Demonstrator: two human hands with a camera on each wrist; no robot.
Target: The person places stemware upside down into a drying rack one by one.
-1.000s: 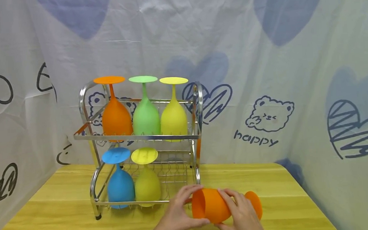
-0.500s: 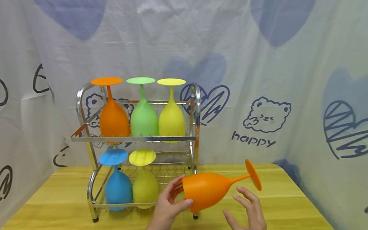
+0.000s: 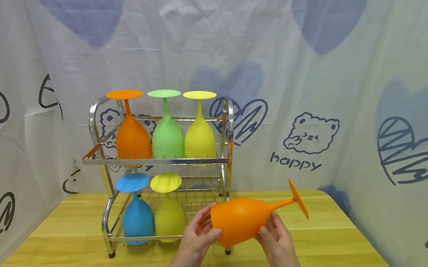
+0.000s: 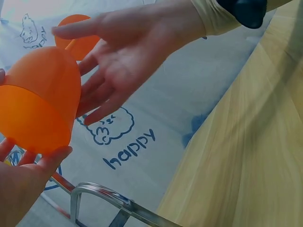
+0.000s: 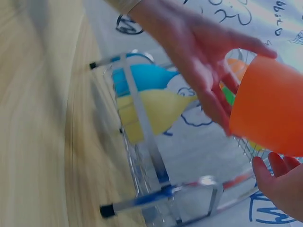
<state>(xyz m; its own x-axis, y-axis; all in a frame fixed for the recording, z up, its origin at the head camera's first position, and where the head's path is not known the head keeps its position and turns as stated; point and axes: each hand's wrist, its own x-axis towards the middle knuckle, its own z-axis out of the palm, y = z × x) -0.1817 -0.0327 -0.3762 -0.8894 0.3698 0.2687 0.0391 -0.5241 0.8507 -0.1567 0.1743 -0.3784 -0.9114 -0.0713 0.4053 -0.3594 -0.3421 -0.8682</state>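
Tilted on its side, with its foot raised to the right, an orange wine glass (image 3: 238, 220) is held above the table in the head view. My left hand (image 3: 192, 242) grips the bowl by its rim, thumb on the near side and fingers on the far side. At the stem end of the bowl is my right hand (image 3: 277, 243), its thumb against the lower edge and its fingers partly hidden behind. The left wrist view shows this right hand (image 4: 128, 59) with fairly straight, spread fingers at the side of the bowl (image 4: 42, 94).
A two-tier metal rack (image 3: 156, 161) stands on the wooden table (image 3: 59, 260). Upside down on its upper tier are orange (image 3: 132, 139), green (image 3: 167, 139) and yellow (image 3: 199, 138) wine glasses. Blue (image 3: 138, 219) and yellow (image 3: 169, 217) ones occupy the lower tier's left.
The orange wine glass has risen and turned so its foot points up to the right. My right hand let go of it, drew away, then came back to the stem end of the bowl.
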